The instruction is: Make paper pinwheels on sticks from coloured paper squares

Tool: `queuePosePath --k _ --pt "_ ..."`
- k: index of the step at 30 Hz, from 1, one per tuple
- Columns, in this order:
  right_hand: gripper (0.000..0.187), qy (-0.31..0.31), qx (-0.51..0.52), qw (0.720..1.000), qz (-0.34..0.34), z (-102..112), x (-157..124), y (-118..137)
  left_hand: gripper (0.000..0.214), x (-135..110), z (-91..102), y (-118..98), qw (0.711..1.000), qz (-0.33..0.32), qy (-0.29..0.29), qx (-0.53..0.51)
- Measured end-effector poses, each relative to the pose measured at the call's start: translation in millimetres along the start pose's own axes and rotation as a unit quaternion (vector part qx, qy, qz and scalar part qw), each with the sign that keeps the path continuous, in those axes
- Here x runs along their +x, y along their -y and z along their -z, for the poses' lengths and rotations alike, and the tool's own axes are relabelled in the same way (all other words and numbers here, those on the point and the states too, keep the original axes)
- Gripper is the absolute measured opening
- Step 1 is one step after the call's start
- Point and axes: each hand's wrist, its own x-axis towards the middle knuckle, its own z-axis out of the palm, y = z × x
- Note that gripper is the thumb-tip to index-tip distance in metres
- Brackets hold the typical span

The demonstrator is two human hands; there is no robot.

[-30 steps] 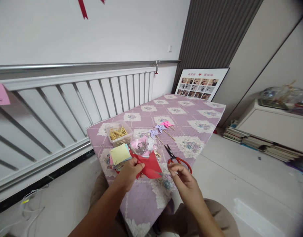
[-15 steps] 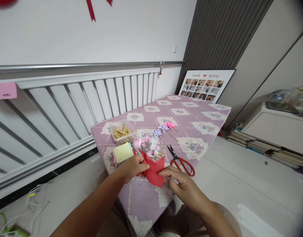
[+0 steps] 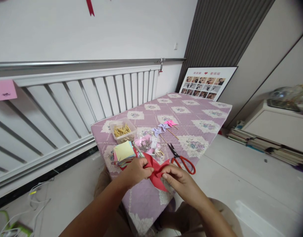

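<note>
Both hands hold a red paper sheet (image 3: 156,171) over the near end of a purple quilted table (image 3: 191,118). My left hand (image 3: 135,171) pinches its left side, fingers closed. My right hand (image 3: 177,179) pinches its right corner and folds it inward. Red-handled scissors (image 3: 181,158) lie on the table just right of my hands. A stack of coloured paper squares (image 3: 123,152), yellow on top, sits to the left of the red paper.
A clear box of wooden sticks (image 3: 122,130) and a small pink dish (image 3: 144,143) stand behind the paper stack. Three small paper pinwheels (image 3: 164,126) lie mid-table. A white radiator (image 3: 74,98) runs along the left; books (image 3: 265,146) are stacked on the floor at right.
My right hand came left from beside the scissors and took hold of the red paper. Both hands then bent the sheet inward, so it now looks folded and narrower.
</note>
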Motion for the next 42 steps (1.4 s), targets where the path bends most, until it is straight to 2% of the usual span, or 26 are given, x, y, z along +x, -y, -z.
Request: queuePosePath --k 3,8,12,30,42 --pt "0.021 -0.031 -0.029 0.999 -0.004 -6.8 0.8 1.1 0.017 0.1 -3.3 5.7 0.999 -0.027 0.011 0.045" --pt "0.02 -0.057 -0.082 0.995 0.002 -11.9 1.6 3.1 0.017 -1.4 -8.1 13.7 0.998 -0.014 -0.024 0.051" --pt "0.022 -0.072 -0.113 0.991 -0.003 -13.6 1.8 1.7 0.017 -2.4 -10.5 14.2 0.997 -0.019 -0.017 0.075" --pt "0.019 -0.05 -0.141 0.989 -0.003 -11.3 2.4 2.7 0.023 -0.4 -15.1 13.9 0.992 -0.007 -0.025 0.12" --pt "0.017 -0.089 -0.145 0.985 -0.025 -18.3 9.0 3.3 0.02 1.3 -16.8 18.0 0.991 0.001 -0.046 0.123"
